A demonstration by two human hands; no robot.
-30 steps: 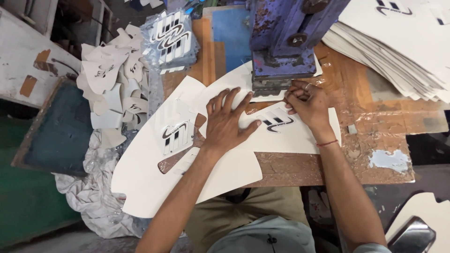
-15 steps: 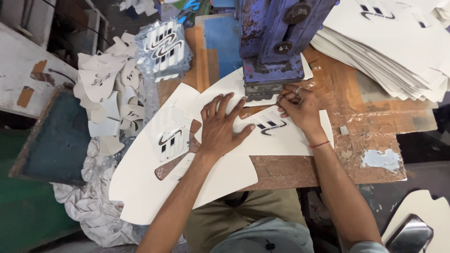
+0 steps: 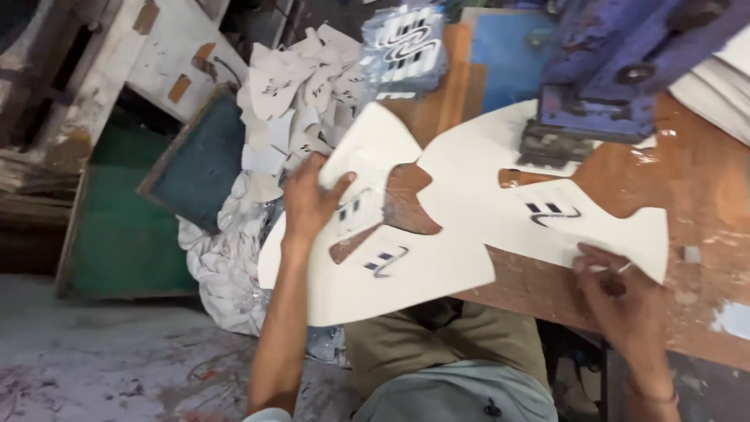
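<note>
Nearest: olive trousers & grey shirt hem at bottom edge, knees under the table.

R hand at the table's near edge, fingers curled onto the near-right corner of the white sheet, pinching it; looks like a grasp, tho blurred, thin band on the wrist.

L hand further left, arm stretched up from bottom centre. Thumb over, fingers under the sheet's left lobe, clamped on it; that lobe is lifted & tilted off the table.

Sheet itself: big flat white cutout w/ curved lobes & a notch in the middle where brown tabletop shows thru. Dark stripe marks printed in 3 spots. Left part overhangs the table edge above the lap, right part lies flat on wood, far edge tucked under the press.

Left of the L hand: crumpled white cloth on the floor, grey concrete below it.

Behind that: blue-green framed board leaning, green panel beside.

Further: heap of small white offcuts, touching the table's left end.

Far: purple press standing on the sheet's far edge; stack of printed pieces at top centre; pile of white sheets top right.
</note>
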